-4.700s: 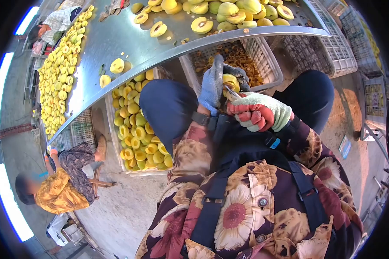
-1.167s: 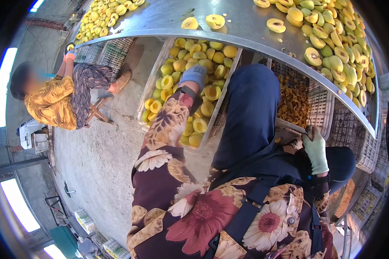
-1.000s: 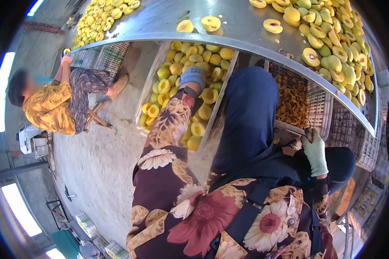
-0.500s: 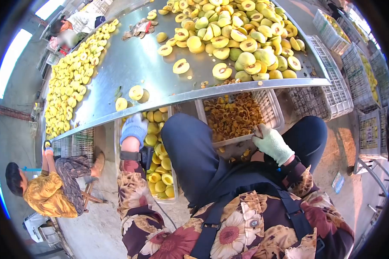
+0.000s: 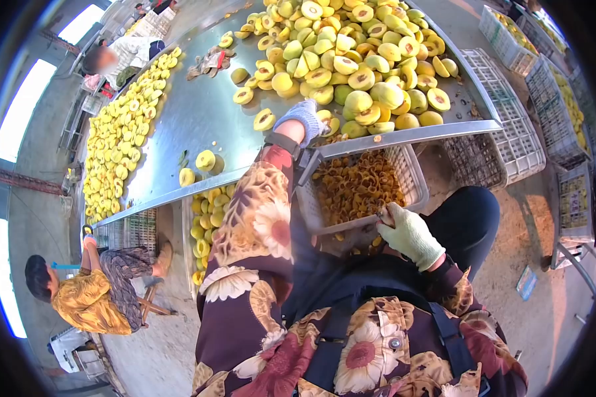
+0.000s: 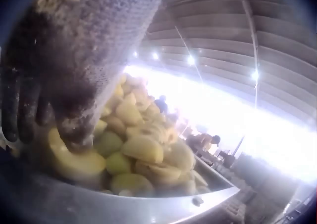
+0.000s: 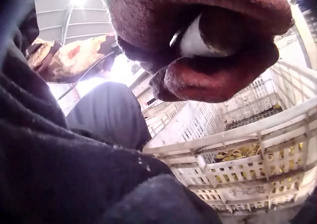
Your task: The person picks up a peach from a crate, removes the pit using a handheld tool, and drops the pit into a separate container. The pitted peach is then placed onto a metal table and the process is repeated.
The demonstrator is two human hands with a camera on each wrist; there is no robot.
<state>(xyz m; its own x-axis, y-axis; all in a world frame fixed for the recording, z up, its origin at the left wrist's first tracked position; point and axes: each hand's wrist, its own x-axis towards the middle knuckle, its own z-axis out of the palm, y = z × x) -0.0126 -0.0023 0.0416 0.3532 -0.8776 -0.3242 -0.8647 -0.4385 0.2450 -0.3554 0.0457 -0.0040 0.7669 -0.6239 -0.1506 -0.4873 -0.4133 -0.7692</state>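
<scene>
My left hand (image 5: 302, 119), in a blue-backed glove, reaches over the table's front edge to the pile of peach halves. In the left wrist view its dark fingertips point down, and the thumb touches a yellow peach half (image 6: 77, 159). That peach half (image 5: 329, 122) lies beside the hand in the head view. My right hand (image 5: 410, 235), in a pale glove with a red palm, is low by the near rim of the crate of brown scraps (image 5: 417, 178). Its fingers curl round a pale-handled coring tool (image 7: 198, 38); the tool's working end is mostly hidden.
A metal table (image 5: 198, 126) carries a large peach pile (image 5: 351, 63) and a second heap (image 5: 122, 145) at left. Under it stands a crate of hollowed peach halves (image 5: 202, 231), partly behind my left sleeve. Stacked crates (image 5: 510, 132) stand at right. Another person (image 5: 89, 298) sits at left.
Earlier, both hands held a peach with the tool at it. My left hand then went down into the crate of hollowed halves and has since risen to the pile; the right kept the tool.
</scene>
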